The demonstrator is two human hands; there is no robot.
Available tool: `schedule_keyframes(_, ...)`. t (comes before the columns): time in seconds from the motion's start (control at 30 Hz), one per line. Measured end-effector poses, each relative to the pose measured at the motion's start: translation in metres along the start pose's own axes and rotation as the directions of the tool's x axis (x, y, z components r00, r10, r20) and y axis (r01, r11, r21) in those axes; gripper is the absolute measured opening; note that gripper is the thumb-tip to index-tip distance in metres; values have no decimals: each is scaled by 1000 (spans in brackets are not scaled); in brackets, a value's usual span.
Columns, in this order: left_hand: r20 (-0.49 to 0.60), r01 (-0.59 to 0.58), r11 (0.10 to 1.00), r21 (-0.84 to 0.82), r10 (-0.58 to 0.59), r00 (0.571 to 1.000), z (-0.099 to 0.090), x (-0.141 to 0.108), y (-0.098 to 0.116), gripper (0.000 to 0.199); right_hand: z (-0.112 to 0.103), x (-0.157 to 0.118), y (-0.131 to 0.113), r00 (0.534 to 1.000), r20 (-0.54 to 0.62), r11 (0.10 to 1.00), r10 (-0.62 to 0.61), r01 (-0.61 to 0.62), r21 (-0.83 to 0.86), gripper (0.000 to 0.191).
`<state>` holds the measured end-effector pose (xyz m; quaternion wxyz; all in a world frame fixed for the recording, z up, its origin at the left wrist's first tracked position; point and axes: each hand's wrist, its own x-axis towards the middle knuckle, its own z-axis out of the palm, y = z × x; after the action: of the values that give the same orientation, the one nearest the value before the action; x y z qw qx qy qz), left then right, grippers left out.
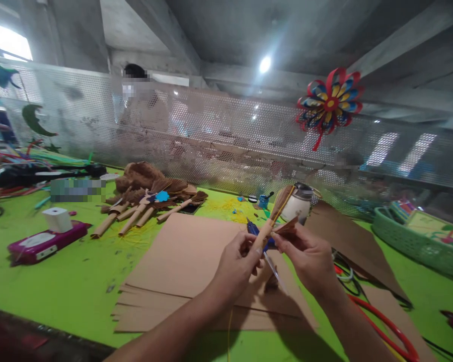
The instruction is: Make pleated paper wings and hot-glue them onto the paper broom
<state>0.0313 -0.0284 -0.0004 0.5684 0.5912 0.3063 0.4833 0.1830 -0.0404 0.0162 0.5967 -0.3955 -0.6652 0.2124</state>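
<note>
My left hand is closed around the rolled-paper handle of a small paper broom, tilted with its brown fringe up and away from me. A yellow string runs along the fringe. In my right hand, the fingers pinch a dark brown paper piece right beside the broom's handle. Behind my left hand lies a blue glue gun, partly hidden, with a clear stick jutting towards me. Beneath both hands is a stack of tan paper sheets. A small brown scrap rests on it.
Several similar paper brooms lie in a pile at left, near crumpled brown paper. A purple power strip sits on the green table. A white jug and green basket stand right. A person is behind the mesh partition.
</note>
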Motion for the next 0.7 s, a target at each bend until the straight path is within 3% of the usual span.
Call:
schedule_keyframes(0.23,-16,21,1000,14,-21,1000,0,1,-3,17,-12,0,2,988,88,951,-127,146,-273,6)
schedule_keyframes(0.47,-21,34,999,-12,-35,999,-2,1,-2,23,-12,3,-3,953,176,907,-245,290,-305,7)
schedule_keyframes(0.7,-22,41,999,28,-41,999,-3,3,-6,23,-8,3,-9,930,187,857,-317,365,-362,7)
